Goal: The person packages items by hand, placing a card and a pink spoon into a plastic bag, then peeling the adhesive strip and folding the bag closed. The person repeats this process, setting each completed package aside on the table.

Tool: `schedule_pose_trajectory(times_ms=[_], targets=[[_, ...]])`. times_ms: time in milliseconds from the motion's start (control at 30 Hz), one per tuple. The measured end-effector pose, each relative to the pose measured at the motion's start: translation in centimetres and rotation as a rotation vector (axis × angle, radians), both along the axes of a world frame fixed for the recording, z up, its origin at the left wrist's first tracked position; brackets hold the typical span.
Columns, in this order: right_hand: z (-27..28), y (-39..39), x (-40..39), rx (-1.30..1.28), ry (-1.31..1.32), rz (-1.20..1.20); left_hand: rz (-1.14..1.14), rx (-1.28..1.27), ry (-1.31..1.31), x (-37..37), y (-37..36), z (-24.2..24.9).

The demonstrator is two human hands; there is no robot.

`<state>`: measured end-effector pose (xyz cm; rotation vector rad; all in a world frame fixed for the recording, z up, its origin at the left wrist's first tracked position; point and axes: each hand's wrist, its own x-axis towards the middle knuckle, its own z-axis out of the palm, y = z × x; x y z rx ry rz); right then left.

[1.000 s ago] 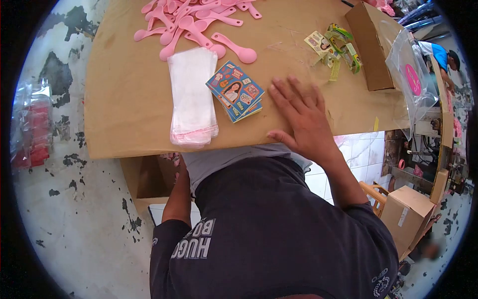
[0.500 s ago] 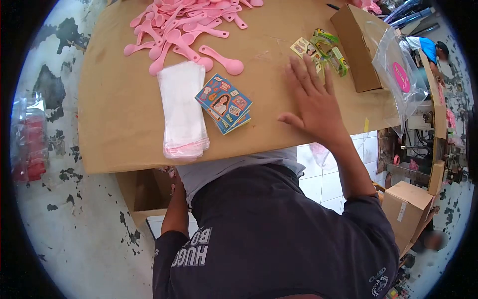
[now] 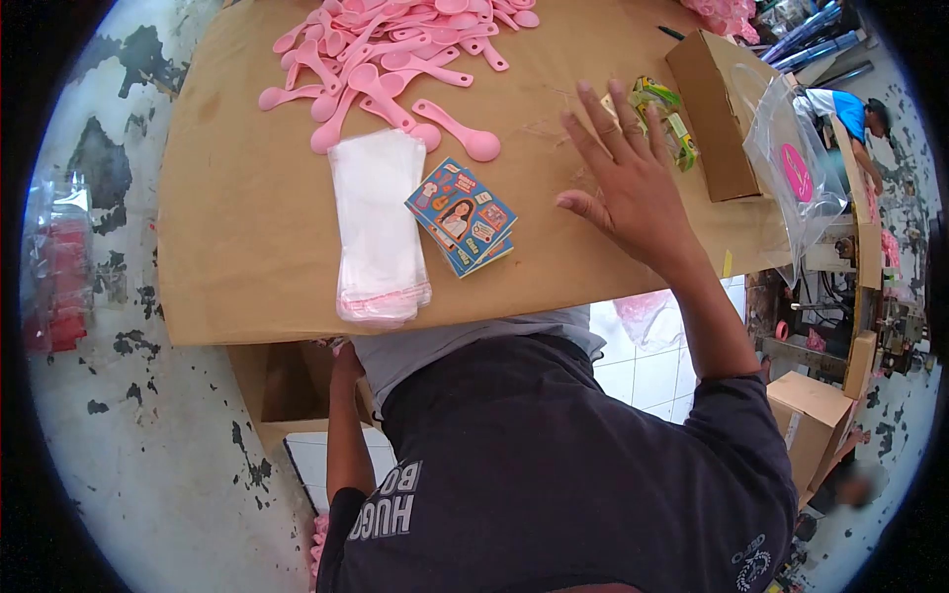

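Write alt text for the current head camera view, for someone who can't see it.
A person's open right hand spreads over a brown table, right of blue printed cards, a stack of pale plastic sleeves and a pile of pink spoons. The left hand is below the table's edge, mostly hidden.

A clear bag (image 3: 820,222) with a pink label is beside a brown box (image 3: 714,119). Off right are a person (image 3: 856,117) in blue and a carton (image 3: 809,397); red packets (image 3: 69,287) sit far left.

Bright, soft light; dark, fisheye-warped edges
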<state>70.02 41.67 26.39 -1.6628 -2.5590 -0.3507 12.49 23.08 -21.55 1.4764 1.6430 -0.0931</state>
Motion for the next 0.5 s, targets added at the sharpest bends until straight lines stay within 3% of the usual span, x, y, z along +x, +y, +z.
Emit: schedule_pose_trajectory(times_ms=[67, 100, 167, 267, 333, 433, 500], targets=[[-0.2, 0.4, -0.6, -0.01, 0.071, 0.033, -0.208, 0.086, 0.155, 6.5, 2.8, 13.4], [-0.6, 0.6, -1.0, -0.043, 0.054, 0.083, -0.206, 0.088, 0.156, 6.6, 3.2, 13.9], [-1.6, 1.2, -1.3, -0.079, 0.04, 0.14, -0.385, 0.117, 0.485, 6.7, 3.5, 15.0], [-2.3, 3.0, -0.3, -0.057, -0.034, 0.052, -0.257, -0.107, 0.371, 9.7, 6.2, 21.9], [-1.7, 3.8, 0.3, 0.128, -0.07, -0.103, -0.293, -0.061, 0.359, 9.8, 6.4, 23.0], [-1.1, 2.7, -0.8, 0.034, 0.167, 0.011, -0.299, -0.019, 0.333, 10.5, 6.5, 25.3], [-1.0, 1.1, -1.8, -0.048, 0.145, 0.096, -0.268, -0.017, 0.313, 11.7, 6.8, 27.4]])
